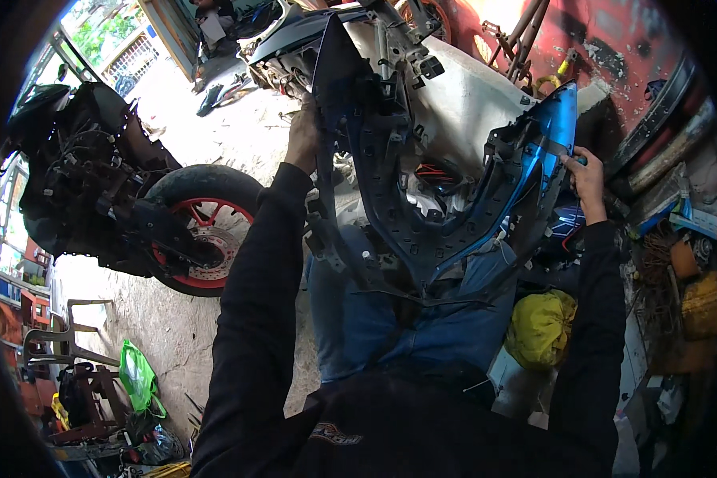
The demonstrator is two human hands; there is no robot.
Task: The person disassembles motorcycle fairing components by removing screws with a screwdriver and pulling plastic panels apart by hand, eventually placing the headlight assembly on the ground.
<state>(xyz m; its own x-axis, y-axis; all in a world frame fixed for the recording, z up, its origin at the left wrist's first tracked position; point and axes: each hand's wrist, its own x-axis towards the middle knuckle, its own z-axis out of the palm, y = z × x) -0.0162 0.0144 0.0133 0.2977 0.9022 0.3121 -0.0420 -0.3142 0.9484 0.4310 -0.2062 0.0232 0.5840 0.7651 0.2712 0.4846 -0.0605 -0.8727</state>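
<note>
A large V-shaped motorcycle fairing (pixel 417 247) is held up in front of me over my lap, its dark inner side with clips and tabs facing me. Its right arm has a glossy blue outer surface; the left arm rises to a dark point. My left hand (pixel 303 137) is closed at the edge of the left arm, its fingertips partly hidden behind the panel. At the blue right end, my right hand (pixel 588 182) is closed by the panel's edge. A small teal piece (pixel 580 160) shows between its fingers, too small to name.
To the left stands a partly stripped black motorcycle (pixel 95 175) with a red-rimmed wheel (pixel 207 243). A plastic chair (pixel 68 334) and a green bag (pixel 139 374) are lower left. A yellow bag (pixel 540 328) lies beside my right leg. Another person (pixel 213 24) is at the far upper left.
</note>
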